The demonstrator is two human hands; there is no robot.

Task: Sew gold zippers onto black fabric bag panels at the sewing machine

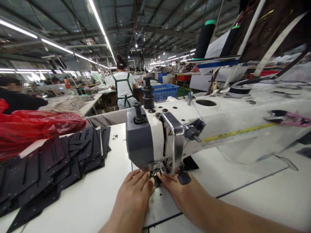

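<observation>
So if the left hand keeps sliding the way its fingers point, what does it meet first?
Most likely the presser foot area under the sewing machine head; the left hand fingertips already sit right beside it.

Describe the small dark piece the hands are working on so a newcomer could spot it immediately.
Find the white sewing machine and follow its grey head down to the needle. Between the left hand and right hand lies the small black piece, unlike the stacked black cut pieces far left.

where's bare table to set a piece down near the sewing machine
Free: white table between the stacked black pieces and the left hand; also right of the right hand, below the sewing machine arm. Crowded: under the needle, and the far left.
</observation>
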